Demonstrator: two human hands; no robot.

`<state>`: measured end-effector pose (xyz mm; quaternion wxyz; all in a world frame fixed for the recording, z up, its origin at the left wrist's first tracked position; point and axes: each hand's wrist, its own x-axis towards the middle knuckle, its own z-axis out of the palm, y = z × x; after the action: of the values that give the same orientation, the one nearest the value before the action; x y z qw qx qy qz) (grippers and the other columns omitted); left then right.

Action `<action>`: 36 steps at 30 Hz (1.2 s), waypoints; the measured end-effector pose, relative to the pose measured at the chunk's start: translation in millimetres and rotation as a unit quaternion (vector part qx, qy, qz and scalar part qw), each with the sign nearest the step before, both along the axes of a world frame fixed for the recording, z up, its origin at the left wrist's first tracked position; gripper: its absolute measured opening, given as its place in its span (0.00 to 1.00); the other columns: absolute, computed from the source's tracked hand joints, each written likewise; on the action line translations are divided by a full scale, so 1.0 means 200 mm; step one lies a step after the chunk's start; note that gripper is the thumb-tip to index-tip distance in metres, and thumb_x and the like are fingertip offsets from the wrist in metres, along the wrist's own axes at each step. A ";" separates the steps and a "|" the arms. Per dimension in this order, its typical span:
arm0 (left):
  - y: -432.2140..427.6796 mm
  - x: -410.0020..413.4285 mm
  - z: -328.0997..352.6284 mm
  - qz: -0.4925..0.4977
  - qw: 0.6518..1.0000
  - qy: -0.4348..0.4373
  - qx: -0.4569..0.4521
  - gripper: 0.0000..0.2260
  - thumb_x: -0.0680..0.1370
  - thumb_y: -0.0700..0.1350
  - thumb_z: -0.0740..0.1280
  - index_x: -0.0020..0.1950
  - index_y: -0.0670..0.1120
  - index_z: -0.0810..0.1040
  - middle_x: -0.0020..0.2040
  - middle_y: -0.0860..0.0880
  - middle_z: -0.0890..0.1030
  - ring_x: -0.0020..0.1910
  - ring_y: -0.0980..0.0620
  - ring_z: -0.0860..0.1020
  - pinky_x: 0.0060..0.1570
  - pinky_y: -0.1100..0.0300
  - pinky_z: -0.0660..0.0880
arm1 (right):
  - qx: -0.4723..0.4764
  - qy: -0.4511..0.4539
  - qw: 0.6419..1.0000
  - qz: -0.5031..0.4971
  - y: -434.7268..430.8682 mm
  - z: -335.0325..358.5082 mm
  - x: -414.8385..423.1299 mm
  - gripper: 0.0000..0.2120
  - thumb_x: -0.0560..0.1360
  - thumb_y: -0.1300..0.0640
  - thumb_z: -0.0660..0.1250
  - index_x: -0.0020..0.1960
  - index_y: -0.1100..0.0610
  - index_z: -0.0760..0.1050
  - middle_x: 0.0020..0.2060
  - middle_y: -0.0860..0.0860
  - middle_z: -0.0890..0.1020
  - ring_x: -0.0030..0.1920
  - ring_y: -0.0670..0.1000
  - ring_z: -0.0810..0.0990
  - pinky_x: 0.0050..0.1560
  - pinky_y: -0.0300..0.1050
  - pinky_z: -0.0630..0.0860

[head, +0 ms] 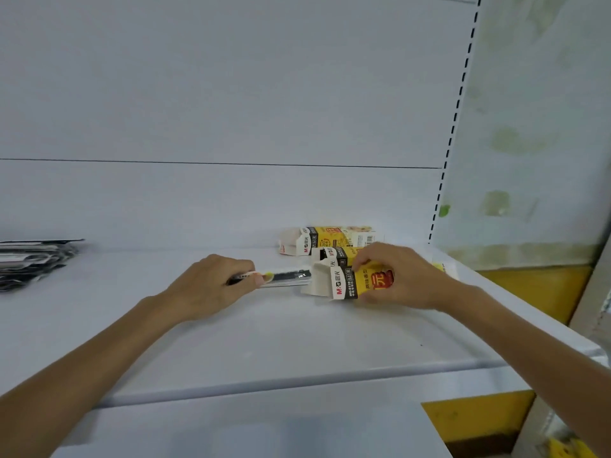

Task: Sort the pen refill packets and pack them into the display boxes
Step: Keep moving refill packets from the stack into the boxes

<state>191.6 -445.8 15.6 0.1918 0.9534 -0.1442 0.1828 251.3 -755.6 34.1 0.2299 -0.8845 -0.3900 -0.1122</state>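
Note:
My left hand [215, 285] grips a clear pen refill packet [287, 278] with black refills, lying flat on the white shelf [264, 342]; its far end points at the open mouth of a yellow display box [344, 280]. My right hand [406, 279] holds that box on its side, flaps open toward the left. Behind it lies a second yellow display box [337, 253], and a third [327, 238] rests against the back panel.
A stack of dark refill packets [33, 262] sits at the far left of the shelf. A perforated upright [453, 127] and a stained wall panel [529, 127] bound the right side. A yellow shelf edge [476, 418] shows below right.

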 end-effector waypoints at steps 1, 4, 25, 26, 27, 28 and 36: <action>0.00 0.00 0.00 0.007 1.000 -0.001 0.001 0.34 0.63 0.76 0.49 0.36 0.46 0.72 0.26 0.53 0.67 0.27 0.54 0.64 0.31 0.61 0.60 | -0.022 -0.002 1.000 -0.002 0.01 -0.01 0.01 0.16 0.66 0.46 0.74 0.49 0.38 0.70 0.51 0.37 0.75 0.52 0.40 0.73 0.49 0.31 0.67; -0.02 -0.01 0.00 0.043 0.998 0.015 0.040 0.25 0.72 0.68 0.56 0.36 0.46 0.70 0.28 0.52 0.69 0.27 0.54 0.65 0.31 0.60 0.61 | -0.014 0.009 1.000 -0.015 0.02 -0.02 0.03 0.22 0.66 0.47 0.74 0.56 0.38 0.68 0.53 0.37 0.75 0.54 0.40 0.73 0.53 0.34 0.69; -0.36 0.09 0.04 -0.036 0.982 0.170 -0.077 0.03 0.79 0.44 0.59 0.49 0.49 0.72 0.49 0.51 0.76 0.47 0.53 0.75 0.47 0.60 0.71 | -0.063 -0.049 0.996 -0.030 0.21 -0.02 0.05 0.34 0.68 0.26 0.49 0.55 0.50 0.76 0.50 0.45 0.79 0.47 0.45 0.75 0.44 0.40 0.70; -0.33 0.09 0.04 -0.032 0.982 0.164 -0.084 0.05 0.78 0.44 0.61 0.51 0.48 0.75 0.51 0.52 0.77 0.50 0.54 0.75 0.51 0.61 0.72 | -0.074 -0.127 0.988 -0.041 0.21 -0.04 0.06 0.37 0.69 0.25 0.45 0.54 0.51 0.77 0.48 0.46 0.80 0.46 0.46 0.76 0.44 0.40 0.69; -0.30 0.10 0.04 -0.025 0.988 0.134 -0.072 0.07 0.77 0.44 0.62 0.52 0.49 0.77 0.54 0.53 0.77 0.54 0.55 0.74 0.54 0.62 0.70 | -0.083 -0.197 0.976 -0.048 0.21 -0.07 0.07 0.40 0.70 0.26 0.41 0.51 0.53 0.79 0.45 0.47 0.81 0.45 0.48 0.77 0.44 0.42 0.69; -0.26 0.10 0.05 -0.013 0.994 0.096 -0.059 0.08 0.75 0.43 0.62 0.52 0.50 0.78 0.56 0.54 0.76 0.56 0.57 0.72 0.57 0.63 0.66 | -0.081 -0.254 0.962 -0.053 0.20 -0.09 0.08 0.40 0.71 0.27 0.40 0.48 0.54 0.80 0.41 0.47 0.82 0.43 0.49 0.78 0.46 0.44 0.69; 0.01 -0.02 0.03 0.041 0.975 0.164 -0.141 0.10 0.65 0.53 0.68 0.45 0.57 0.79 0.44 0.56 0.82 0.43 0.58 0.78 0.46 0.64 0.71 | -0.039 -0.329 0.943 -0.043 0.19 -0.14 0.12 0.35 0.72 0.29 0.44 0.44 0.52 0.81 0.37 0.45 0.83 0.41 0.49 0.79 0.50 0.48 0.72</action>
<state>188.0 -443.9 22.6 0.3381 0.9388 -0.0438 0.0500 275.2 -718.1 5.9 0.0490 -0.8227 -0.4094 -0.3914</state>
